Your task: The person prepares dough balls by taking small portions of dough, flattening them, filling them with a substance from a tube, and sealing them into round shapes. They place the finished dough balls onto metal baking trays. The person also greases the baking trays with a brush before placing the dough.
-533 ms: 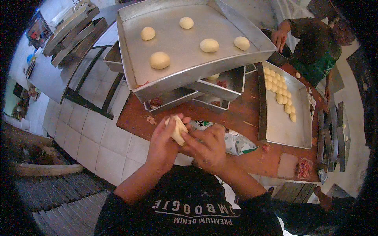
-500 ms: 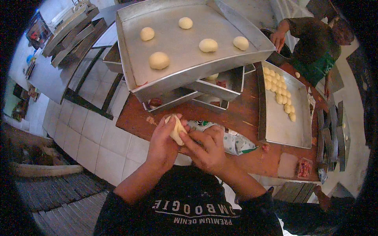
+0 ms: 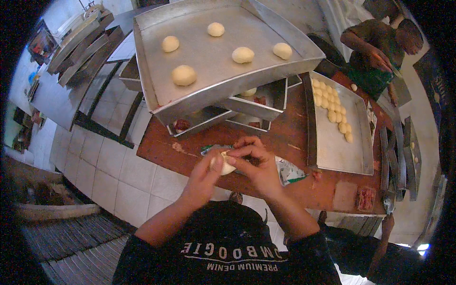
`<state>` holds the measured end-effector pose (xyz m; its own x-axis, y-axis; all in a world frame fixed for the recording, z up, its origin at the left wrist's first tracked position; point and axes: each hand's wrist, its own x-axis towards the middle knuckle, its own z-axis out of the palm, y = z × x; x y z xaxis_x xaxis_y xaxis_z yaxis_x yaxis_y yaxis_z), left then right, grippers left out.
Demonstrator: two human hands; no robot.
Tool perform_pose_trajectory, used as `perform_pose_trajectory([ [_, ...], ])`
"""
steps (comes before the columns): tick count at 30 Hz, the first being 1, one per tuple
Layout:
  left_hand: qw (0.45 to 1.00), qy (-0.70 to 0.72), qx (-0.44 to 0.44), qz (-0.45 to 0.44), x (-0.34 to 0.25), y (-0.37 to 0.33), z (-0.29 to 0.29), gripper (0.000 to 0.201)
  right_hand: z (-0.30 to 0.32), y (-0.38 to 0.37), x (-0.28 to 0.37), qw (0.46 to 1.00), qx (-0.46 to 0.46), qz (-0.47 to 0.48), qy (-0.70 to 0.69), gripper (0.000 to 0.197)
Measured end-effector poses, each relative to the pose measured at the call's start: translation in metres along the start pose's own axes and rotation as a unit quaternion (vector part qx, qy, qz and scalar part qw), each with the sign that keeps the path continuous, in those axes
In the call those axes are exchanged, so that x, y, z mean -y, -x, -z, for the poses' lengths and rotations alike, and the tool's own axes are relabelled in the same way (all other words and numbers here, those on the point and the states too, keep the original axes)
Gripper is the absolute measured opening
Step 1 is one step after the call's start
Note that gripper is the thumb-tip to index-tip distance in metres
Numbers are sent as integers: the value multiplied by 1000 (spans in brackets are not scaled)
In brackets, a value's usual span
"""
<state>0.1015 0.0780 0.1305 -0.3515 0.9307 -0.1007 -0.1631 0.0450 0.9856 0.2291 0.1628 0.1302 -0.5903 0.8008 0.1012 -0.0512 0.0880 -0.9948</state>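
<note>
A pale piece of dough [image 3: 222,166] is held between my two hands, over the near edge of the brown table. My left hand [image 3: 204,175] cups it from the left side. The thumb and fingertips of my right hand [image 3: 255,164] pinch its upper edge. Beyond my hands, a large metal baking tray [image 3: 213,92] stands on top of other trays and carries several round dough balls [image 3: 184,75], spaced apart. Behind my right hand lies a white and green plastic packet [image 3: 289,171], partly hidden by it.
Right of the stack, another tray [image 3: 339,159] holds small dough balls in rows. A clear container with reddish filling [image 3: 365,198] sits at the table's near right corner. One co-worker [image 3: 380,57] stands at the far right; another's arm [image 3: 382,237] reaches in at lower right.
The dough has turned from a long, drooping shape to a more compact one. My right fingers have shifted up onto its top edge. The far-right co-worker's hand has lifted away from the dark pot.
</note>
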Motion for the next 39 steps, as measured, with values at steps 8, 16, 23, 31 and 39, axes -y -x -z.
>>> perform_pose_trajectory([
  [8,991,38,33,127,9,1,14,35,2,4,12,951,57,205,223,19],
  [16,937,305,52,159,5,-9,11,36,2,1,8,986,34,87,137,15],
  [23,991,-12,83,101,6,2,8,45,7,-1,9,992,49,67,92,17],
  [31,972,15,184,143,-17,-5,33,52,-5,20,34,882,59,272,381,25],
  [39,901,303,276,138,-19,-28,13,102,-11,25,23,957,200,150,150,14],
])
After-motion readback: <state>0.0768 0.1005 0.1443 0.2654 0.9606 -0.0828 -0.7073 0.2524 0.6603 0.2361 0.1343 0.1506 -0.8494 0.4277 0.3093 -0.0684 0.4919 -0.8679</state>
